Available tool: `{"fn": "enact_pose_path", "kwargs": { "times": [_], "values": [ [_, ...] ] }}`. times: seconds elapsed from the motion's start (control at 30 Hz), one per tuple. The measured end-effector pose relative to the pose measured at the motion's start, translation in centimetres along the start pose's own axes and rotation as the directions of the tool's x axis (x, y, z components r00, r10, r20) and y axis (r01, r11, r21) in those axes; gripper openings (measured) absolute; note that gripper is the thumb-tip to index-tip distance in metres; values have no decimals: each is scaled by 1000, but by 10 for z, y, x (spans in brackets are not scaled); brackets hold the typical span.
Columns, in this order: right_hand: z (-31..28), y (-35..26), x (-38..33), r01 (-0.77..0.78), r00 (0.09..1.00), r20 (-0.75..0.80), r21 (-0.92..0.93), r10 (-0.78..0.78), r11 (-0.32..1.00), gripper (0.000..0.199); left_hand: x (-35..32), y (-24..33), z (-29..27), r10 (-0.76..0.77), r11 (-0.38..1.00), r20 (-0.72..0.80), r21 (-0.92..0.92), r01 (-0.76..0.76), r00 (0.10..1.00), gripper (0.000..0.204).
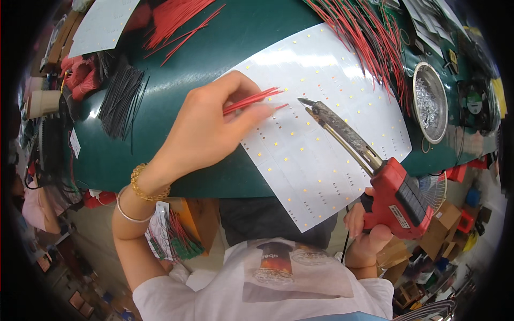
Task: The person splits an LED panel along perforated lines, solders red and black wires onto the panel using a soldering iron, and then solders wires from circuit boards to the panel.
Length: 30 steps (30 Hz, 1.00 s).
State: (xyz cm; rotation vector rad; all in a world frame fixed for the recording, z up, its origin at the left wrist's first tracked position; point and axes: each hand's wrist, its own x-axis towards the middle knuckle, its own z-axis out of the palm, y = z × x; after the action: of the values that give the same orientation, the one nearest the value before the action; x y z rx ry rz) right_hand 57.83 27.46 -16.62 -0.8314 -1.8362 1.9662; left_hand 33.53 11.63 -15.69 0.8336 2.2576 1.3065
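My left hand point(214, 115) is closed around a small bunch of red wires point(251, 100), their bare ends pointing right over a white circuit board sheet point(300, 155). One wire sticks out below the others, held near my thumb, its tip close above the sheet. In my right hand point(367, 230) is a red soldering gun point(401, 198), gripped by its handle. Its dark tip points up and left, a little to the right of the wire ends and apart from them. Small yellow and orange components dot the sheet in rows.
Black wires point(120, 104) lie in a pile at the left. Loose red wires point(176, 21) are at the far side, with a red and black bundle point(369, 43) across the sheet's far edge. A round metal bowl point(430, 101) with silvery bits stands at the right.
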Motion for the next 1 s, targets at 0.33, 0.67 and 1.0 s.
{"fn": "enact_pose_path", "kwargs": {
  "times": [0.33, 0.67, 1.0],
  "values": [
    [-5, -2, 8, 56, 990, -130, 50, -49, 997, 90, 16, 9, 18, 170, 964, -6, 209, -165, 985, 14],
    [-3, -1, 11, 3, 999, -44, 22, -2, 1000, 82, 13, 5, 27, 177, 959, -103, 241, -148, 979, 13],
    [-7, -5, 10, 46, 998, -48, 34, -44, 998, 87, 12, 4, 28, 205, 949, -110, 264, -171, 972, 13]
  ]
}}
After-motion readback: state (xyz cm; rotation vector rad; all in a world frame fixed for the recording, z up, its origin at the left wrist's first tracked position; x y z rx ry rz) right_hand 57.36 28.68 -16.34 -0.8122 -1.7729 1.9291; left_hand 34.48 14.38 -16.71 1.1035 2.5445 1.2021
